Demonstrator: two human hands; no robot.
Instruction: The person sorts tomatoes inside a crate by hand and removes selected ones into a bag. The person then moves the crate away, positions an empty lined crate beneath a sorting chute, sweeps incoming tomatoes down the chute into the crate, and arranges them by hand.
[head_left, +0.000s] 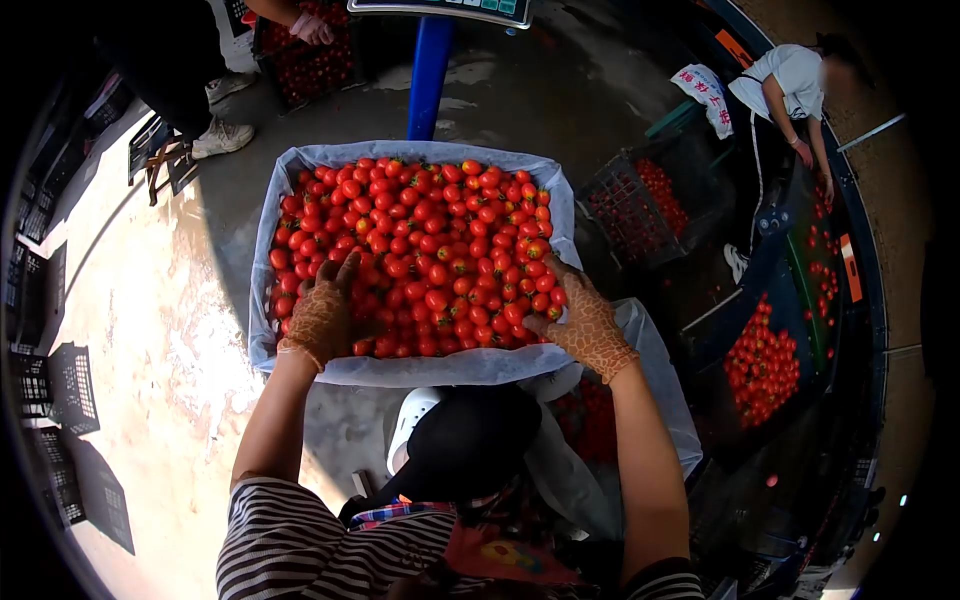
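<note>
While the tomatoes [430, 250] lie heaped inside the lined box [430, 372], an outward shove could roll some over the rim! Left hand [320, 318], right hand [592, 330], in thin net-patterned gloves: fingers spread among the tomatoes at either side, clenching nothing. Too hard a press might split those glossy, taut ovals. Crinkly, pale plastic wraps the rectangular rim; beyond, a smooth blue post [430, 85].

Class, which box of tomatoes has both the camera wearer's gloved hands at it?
The pale-lined box at centre: left hand and right hand touch its tomatoes. No other has either.
</note>
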